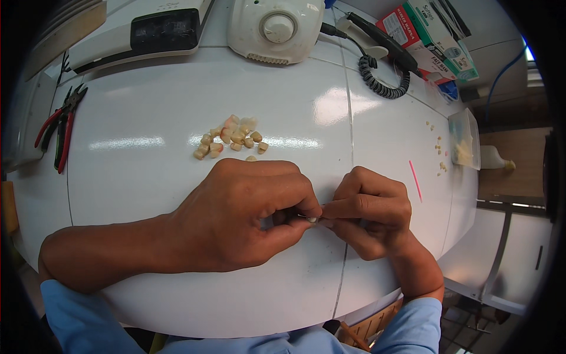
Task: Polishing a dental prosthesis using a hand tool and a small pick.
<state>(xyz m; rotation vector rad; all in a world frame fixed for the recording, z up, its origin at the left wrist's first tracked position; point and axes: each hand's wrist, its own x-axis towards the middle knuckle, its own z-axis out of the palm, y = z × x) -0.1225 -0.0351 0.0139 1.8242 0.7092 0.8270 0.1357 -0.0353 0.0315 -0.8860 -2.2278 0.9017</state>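
Over the middle of the white table, my left hand and my right hand meet at the fingertips. Between the thumb and index finger of my left hand sits a small whitish piece, mostly hidden by the fingers. My right hand is closed in a pinch right beside it; what its fingertips hold, if anything, is covered. Just beyond my left hand lies a loose pile of cream and yellowish tooth-like pieces, some with pinkish parts.
Pliers with red and black handles lie at the left. A white machine with a round knob stands at the back, near a coiled black cord. Right of my hands are a pink stick, tiny yellowish bits and a clear plastic container.
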